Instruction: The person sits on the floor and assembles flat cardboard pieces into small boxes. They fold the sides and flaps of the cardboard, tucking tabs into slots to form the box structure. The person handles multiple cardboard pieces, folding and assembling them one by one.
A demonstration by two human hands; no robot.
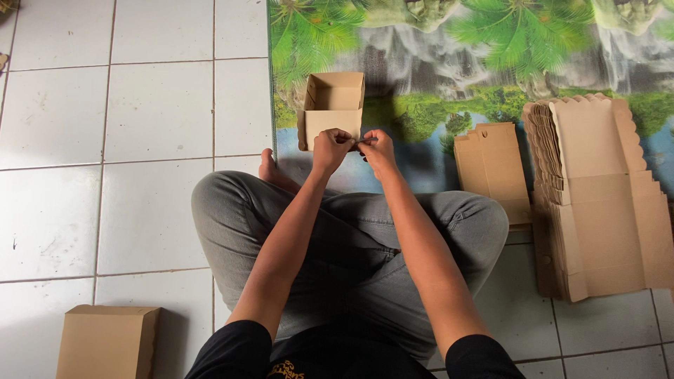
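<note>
Head cam looking straight down at me sitting cross-legged on the floor. Both hands are out in front, working the near edge of a small open-topped brown cardboard box that sits just past my fingertips, right at the edge of the mat. My left hand is curled closed with the fingers pinching the box's front rim. My right hand is right beside it, nearly touching, fingers also pinched together on something small at that same rim; can't tell from here exactly what it is, looks like a flap or tab.

Floor is white glazed square tile with grey grout lines, a bit scuffed off to the left of my left arm. Ahead of my hands and to their right there's a printed floor mat with palm trees, rocks and water on it.

To the right of my right hand, on the mat, lies a flat unfolded brown cardboard blank, and further right a thick stack of flat scallop-edged brown cardboard blanks that spills from the mat onto the tile. Back by my left elbow, near my side, a closed brown cardboard box sits on the tile.
</note>
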